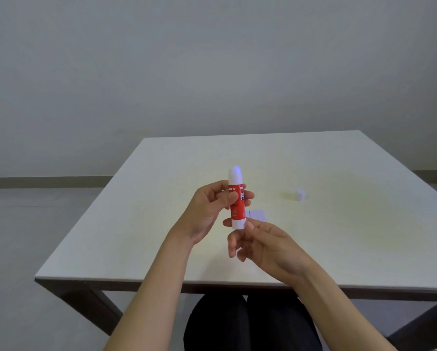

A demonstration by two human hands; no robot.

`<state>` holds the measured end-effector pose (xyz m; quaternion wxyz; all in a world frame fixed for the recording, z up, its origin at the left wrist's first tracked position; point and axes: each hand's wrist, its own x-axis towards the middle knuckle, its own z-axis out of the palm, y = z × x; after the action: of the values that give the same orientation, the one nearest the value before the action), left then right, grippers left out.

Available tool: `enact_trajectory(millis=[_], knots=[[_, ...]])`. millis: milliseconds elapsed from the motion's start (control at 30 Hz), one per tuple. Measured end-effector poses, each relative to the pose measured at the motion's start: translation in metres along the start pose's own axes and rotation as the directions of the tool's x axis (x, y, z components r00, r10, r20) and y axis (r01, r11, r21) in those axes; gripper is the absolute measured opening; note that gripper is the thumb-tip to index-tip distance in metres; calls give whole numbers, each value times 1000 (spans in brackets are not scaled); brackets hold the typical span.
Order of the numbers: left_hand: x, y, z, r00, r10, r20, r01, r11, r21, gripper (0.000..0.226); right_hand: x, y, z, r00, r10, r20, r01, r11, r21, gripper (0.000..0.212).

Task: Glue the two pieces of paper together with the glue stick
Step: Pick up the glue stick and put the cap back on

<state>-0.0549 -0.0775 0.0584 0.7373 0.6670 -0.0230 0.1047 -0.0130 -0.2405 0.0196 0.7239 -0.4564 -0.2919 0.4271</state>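
Left hand [210,209] holds the glue stick [237,198] upright above the tabletop [339,236] in a curled grip, right hand [263,245] pinching its base, paper [258,215] just behind, cap [300,194] further right.

You're sitting at the near edge of the table [339,160], knees under it. Your left hand [210,211] holds the glue stick [237,198] upright above the table's middle, tip up. Your right hand [260,241] sits just below and to the right of it, thumb and fingertip at the stick's base. Behind your right hand, a paper [257,215] lies flat on the table, partly hidden by the stick. Farther right and a little farther back, the cap [300,194] stands on the table, well apart from the paper.
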Motion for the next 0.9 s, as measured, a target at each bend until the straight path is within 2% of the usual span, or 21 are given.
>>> enact_trajectory(millis=[100, 167, 267, 300, 367, 400, 433, 467, 500, 567, 600, 667, 733, 800, 867, 900], knots=[[-4, -1, 1, 999, 17, 39, -12, 993, -118, 31, -1, 1, 1, 999, -2, 34, 1, 1000, 18, 31], [-6, -3, 1, 999, 32, 6, -31, 988, -154, 31, -1, 1, 4, 999, -26, -35, 25, 1000, -18, 28], [-7, -6, 1, 995, 40, -93, -50, 993, -106, 13, 1, 0, 10, 962, -140, -236, 64, 950, -305, 14], [-6, -7, 2, 993, 45, -112, -55, 995, -85, 14, 2, 2, 15, 920, -216, -326, 62, 903, -424, 12], [-4, -9, 5, 990, 55, -129, -64, 996, -65, 16, 4, 9, 25, 769, -418, -483, -42, 721, -691, 20], [-4, -9, 6, 989, 62, -134, -71, 995, -67, 16, 6, 14, 29, 708, -506, -493, -127, 595, -793, 25], [-3, -9, 6, 988, 65, -137, -76, 994, -76, 16, 7, 18, 32, 682, -553, -479, -171, 516, -840, 28], [-3, -8, 5, 988, 67, -140, -80, 993, -88, 17, 8, 18, 33, 691, -540, -481, -174, 521, -835, 30], [-3, -7, 5, 988, 68, -141, -82, 992, -97, 19, 9, 15, 32, 727, -479, -493, -135, 604, -786, 30], [-4, -7, 2, 989, 60, -136, -75, 992, -103, 17, 10, 0, 23, 856, -238, -459, -70, 827, -558, 30], [-4, -8, 2, 990, 54, -133, -67, 993, -97, 14, 9, -7, 18, 924, -102, -369, -83, 887, -454, 32], [-5, -9, 2, 992, 37, -121, -48, 995, -87, 13, 4, -16, 9, 985, 76, -153, -136, 890, -435, 31], [-5, -8, 4, 993, 27, -115, -37, 995, -89, 12, 0, -18, 4, 994, 106, -34, -108, 861, -497, 28], [-4, -7, 5, 993, 28, -114, -39, 995, -91, 12, -1, -19, 0, 997, 71, -34, -79, 882, -465, 26], [-1, -7, 8, 993, 32, -116, -40, 996, -75, 11, -1, -16, 1, 990, -18, -142, -49, 890, -453, 21], [0, -7, 10, 992, 32, -126, -40, 997, -59, 13, 0, -12, 3, 962, -105, -252, -38, 863, -505, 17]])
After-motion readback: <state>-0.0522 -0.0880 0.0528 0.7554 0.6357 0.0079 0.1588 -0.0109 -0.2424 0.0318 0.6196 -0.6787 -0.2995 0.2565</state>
